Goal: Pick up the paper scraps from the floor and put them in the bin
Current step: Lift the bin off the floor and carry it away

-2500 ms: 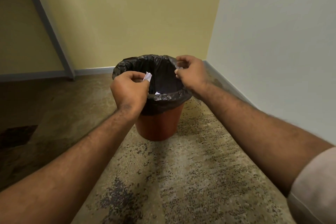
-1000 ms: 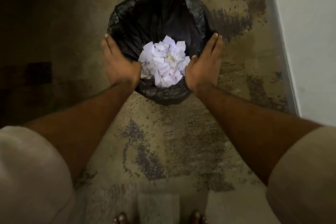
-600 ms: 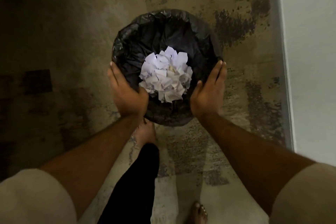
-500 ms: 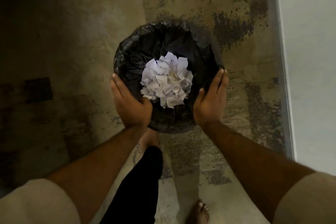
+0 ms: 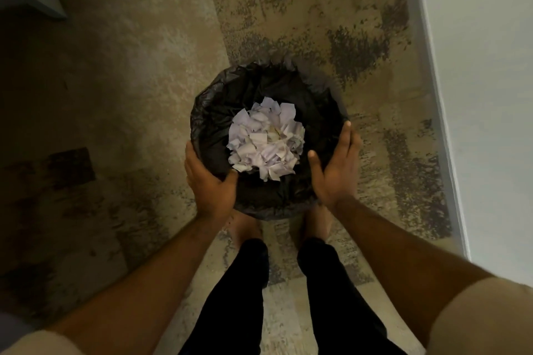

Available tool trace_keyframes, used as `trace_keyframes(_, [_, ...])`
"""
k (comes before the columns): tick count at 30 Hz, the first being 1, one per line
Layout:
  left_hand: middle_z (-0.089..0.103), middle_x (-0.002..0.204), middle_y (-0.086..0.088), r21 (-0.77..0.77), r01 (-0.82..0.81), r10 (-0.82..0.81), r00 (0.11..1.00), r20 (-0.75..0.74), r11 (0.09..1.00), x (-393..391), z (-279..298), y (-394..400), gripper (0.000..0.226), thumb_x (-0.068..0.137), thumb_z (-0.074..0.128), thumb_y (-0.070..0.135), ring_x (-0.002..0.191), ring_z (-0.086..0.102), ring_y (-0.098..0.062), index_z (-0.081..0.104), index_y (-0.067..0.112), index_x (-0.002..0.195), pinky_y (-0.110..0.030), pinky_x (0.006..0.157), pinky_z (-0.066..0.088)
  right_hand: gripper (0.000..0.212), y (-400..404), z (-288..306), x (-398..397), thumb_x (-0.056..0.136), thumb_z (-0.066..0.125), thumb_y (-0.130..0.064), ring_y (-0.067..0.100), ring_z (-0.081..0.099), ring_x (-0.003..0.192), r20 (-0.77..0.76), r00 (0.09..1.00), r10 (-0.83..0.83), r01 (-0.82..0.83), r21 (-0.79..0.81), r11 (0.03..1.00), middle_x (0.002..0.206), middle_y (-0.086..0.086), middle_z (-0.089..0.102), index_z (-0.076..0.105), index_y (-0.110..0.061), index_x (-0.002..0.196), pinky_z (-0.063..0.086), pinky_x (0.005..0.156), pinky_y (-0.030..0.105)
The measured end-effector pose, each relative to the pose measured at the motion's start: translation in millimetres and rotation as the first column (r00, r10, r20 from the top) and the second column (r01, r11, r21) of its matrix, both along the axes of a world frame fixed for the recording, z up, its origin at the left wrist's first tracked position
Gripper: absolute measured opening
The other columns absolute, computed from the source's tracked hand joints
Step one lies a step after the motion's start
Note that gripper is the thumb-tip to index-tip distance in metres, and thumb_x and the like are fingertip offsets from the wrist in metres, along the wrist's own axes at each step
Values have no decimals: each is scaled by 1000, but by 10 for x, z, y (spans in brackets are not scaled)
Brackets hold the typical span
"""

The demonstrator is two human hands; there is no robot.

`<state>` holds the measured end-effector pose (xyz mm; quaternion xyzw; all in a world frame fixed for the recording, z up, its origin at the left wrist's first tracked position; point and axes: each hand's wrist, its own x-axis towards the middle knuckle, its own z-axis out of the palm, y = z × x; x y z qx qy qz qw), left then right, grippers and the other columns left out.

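The bin (image 5: 268, 204), lined with a black bag, sits in the middle of the frame, seen from straight above, with the paper scraps (image 5: 266, 141) heaped in a pale pile at its centre. The left hand (image 5: 209, 181) lies against the lower left of the rim, its fingers (image 5: 191, 161) straight and together along the outside, thumb hooked over the edge. The right hand (image 5: 336, 170) mirrors it on the lower right, fingers (image 5: 347, 138) straight and together, thumb toward the scraps. Both hands are equally near; the scraps lie between them, a little toward the top of the frame. The bin is round, so no long axis matters. No loose scrap shows on the floor (image 5: 129, 95) in view, so the collecting looks finished. The wall (image 5: 490, 66) runs down the right side, near the bin; open floor lies to the left and top. The person's feet stand just below the bin, limiting room that way.
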<state>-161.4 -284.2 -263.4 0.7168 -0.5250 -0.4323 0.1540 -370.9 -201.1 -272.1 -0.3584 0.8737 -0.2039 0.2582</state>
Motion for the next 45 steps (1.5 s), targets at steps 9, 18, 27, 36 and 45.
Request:
trace_keyframes(9, [67, 107, -9, 434, -197, 301, 936, -185, 879, 174, 433, -269, 42, 84, 45, -13, 103, 61, -34, 67, 16, 106, -49, 92, 50, 44, -206, 416, -191, 97, 54, -27, 26, 53, 125, 529, 746, -403, 433, 74, 898, 136, 9, 54, 47, -15, 139, 46, 105, 50])
trace_keyframes(18, [64, 126, -10, 448, -83, 231, 930, -286, 890, 274, 1830, -301, 47, 91, 43, -17, 115, 60, -26, 59, 5, 129, -37, 95, 49, 32, 69, 1758, -327, 99, 46, -10, 26, 62, 112, 612, 680, -404, 484, 39, 874, 124, 11, 64, 58, -9, 129, 52, 95, 41])
trace_keyframes(27, [66, 121, -16, 311, 0, 142, 889, -435, 950, 244, 3464, -326, 45, 88, 45, -20, 109, 61, -27, 60, 1, 124, -37, 94, 50, 21, 230, 3409, -314, 99, 53, -18, 16, 66, 96, 588, 721, -366, 552, -170, 816, 102, -1, 71, 68, -15, 114, 54, 91, 39])
trace_keyframes(36, [66, 125, -22, 170, 120, 2, 812, -584, 978, 251, 4651, -674, 43, 89, 47, -15, 117, 62, -35, 63, 5, 124, -48, 105, 47, 26, 57, 4523, -408, 93, 56, -1, 0, 67, 83, 606, 719, -341, 620, -336, 709, 104, 0, 75, 71, -17, 107, 54, 78, 19])
trace_keyframes(45, [72, 118, -15, 101, 188, -80, 761, -643, 977, 169, 5203, -953, 43, 91, 47, -12, 114, 66, -32, 66, 11, 121, -42, 101, 50, 29, -197, 5141, -522, 91, 54, 0, 16, 70, 89, 631, 698, -338, 650, -360, 670, 96, -3, 76, 75, -15, 103, 54, 83, 31])
